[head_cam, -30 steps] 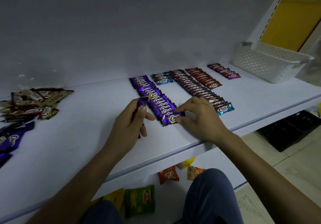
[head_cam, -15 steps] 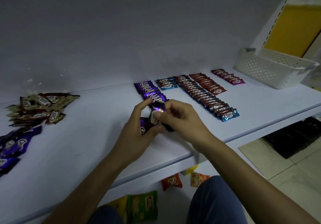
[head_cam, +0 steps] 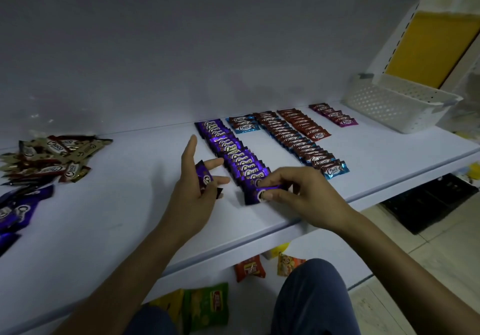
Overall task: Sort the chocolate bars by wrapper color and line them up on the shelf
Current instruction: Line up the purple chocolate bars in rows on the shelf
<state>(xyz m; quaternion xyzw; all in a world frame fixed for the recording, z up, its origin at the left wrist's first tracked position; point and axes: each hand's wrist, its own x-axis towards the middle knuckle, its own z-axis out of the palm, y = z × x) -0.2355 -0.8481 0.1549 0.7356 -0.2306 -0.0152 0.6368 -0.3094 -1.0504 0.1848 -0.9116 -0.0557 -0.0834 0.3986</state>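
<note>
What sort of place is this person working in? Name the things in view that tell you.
Probably a small shop or its stockroom. Rows of wrapped chocolate bars are lined up on a white retail shelf, a slotted shelving upright stands at the right, and snack packets lie below.

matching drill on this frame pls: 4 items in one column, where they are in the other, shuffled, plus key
Items
1. purple bar under the fingers of the right hand
2. purple bar in the left hand
3. white basket
4. loose brown and gold bars

Places
A. far right of the shelf, near the back wall
B. near end of the purple row
C. heap at the left of the shelf
D. held off the shelf, just left of the purple row

Pairs: 1-B, 2-D, 3-A, 4-C
</note>
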